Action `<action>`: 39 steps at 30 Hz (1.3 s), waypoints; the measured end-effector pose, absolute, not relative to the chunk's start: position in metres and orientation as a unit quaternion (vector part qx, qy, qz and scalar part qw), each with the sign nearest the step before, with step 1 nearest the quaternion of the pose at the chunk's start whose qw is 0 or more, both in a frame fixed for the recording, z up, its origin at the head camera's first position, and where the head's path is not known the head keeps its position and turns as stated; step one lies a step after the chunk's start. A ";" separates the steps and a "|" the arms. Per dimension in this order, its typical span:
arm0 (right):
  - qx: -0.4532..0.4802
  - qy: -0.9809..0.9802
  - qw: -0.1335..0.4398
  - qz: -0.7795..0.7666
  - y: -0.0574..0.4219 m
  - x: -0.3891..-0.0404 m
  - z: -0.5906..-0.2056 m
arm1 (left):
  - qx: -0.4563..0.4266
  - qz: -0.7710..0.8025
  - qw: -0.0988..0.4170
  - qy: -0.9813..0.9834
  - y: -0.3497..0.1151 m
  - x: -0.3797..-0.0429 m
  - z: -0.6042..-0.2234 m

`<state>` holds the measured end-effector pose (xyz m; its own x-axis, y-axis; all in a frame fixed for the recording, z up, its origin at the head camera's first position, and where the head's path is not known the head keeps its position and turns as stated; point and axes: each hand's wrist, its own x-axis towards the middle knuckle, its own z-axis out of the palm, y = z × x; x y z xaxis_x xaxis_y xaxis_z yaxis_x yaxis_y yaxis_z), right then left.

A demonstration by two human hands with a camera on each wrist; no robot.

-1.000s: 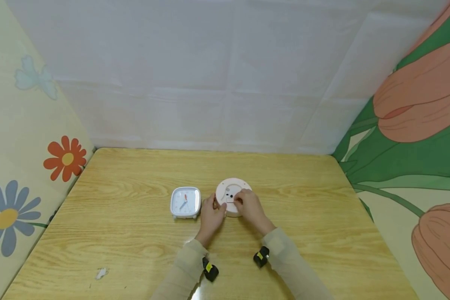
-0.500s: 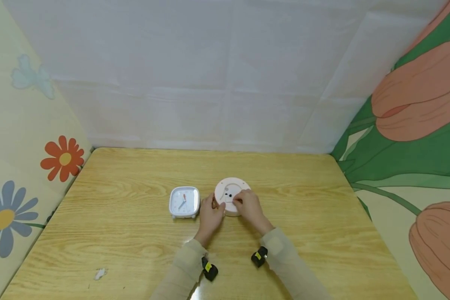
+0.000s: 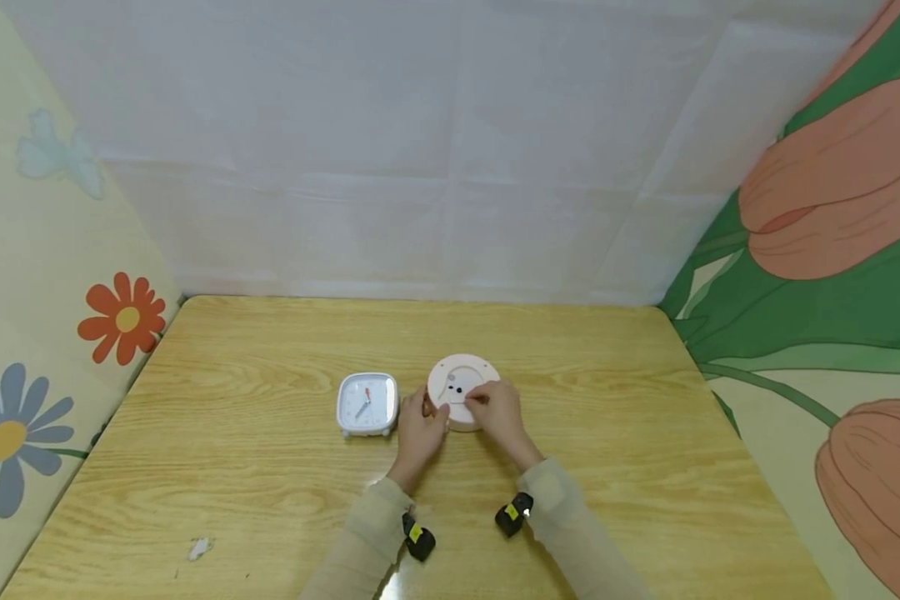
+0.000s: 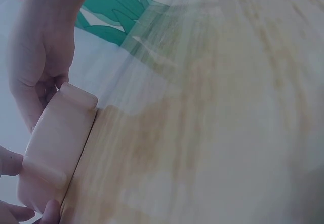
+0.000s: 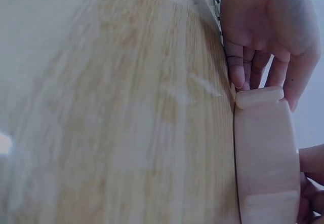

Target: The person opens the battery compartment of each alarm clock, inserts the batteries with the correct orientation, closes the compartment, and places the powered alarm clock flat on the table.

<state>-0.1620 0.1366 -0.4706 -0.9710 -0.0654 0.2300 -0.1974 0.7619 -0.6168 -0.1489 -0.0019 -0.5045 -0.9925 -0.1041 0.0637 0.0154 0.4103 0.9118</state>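
A round, pale pink clock (image 3: 462,365) lies with its back up on the table, showing a recessed middle with dark knobs. My left hand (image 3: 420,435) grips its left side, thumb over the rim and fingers down along the edge. In the right wrist view, the left hand (image 5: 271,24) holds the end of the clock (image 5: 266,148) near one of its feet. My right hand (image 3: 499,414) has thumb and forefinger drawn together on the back, by a thin line below the knobs. Whether those fingertips pinch a small part is hidden.
Just left of my left hand stands a white, rounded-square alarm clock (image 3: 368,406), dial up toward me. A white scuff (image 3: 200,548) marks the wooden table (image 3: 270,492) at front left. A white cloth (image 3: 390,233) hangs behind; flower-printed panels flank both sides.
Both hands stay at the pink clock with almost the same hold. The right wrist has shifted slightly left. The whole scene has drifted a little left in the view.
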 end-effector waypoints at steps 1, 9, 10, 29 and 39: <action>0.063 -0.932 0.093 0.344 0.137 -0.162 -0.471 | 0.027 -0.543 0.055 -0.838 -0.002 -0.149 -0.504; 0.062 -0.923 0.083 0.370 0.138 -0.166 -0.470 | 0.028 -0.544 0.054 -0.837 -0.003 -0.150 -0.505; 0.064 -0.922 0.084 0.373 0.138 -0.166 -0.470 | 0.029 -0.544 0.055 -0.837 -0.003 -0.151 -0.506; 0.035 -0.928 0.075 0.363 0.134 -0.170 -0.463 | 0.020 -0.540 0.067 -0.839 -0.004 -0.151 -0.506; 0.045 -0.926 0.078 0.366 0.137 -0.165 -0.462 | 0.015 -0.538 0.069 -0.840 -0.003 -0.150 -0.506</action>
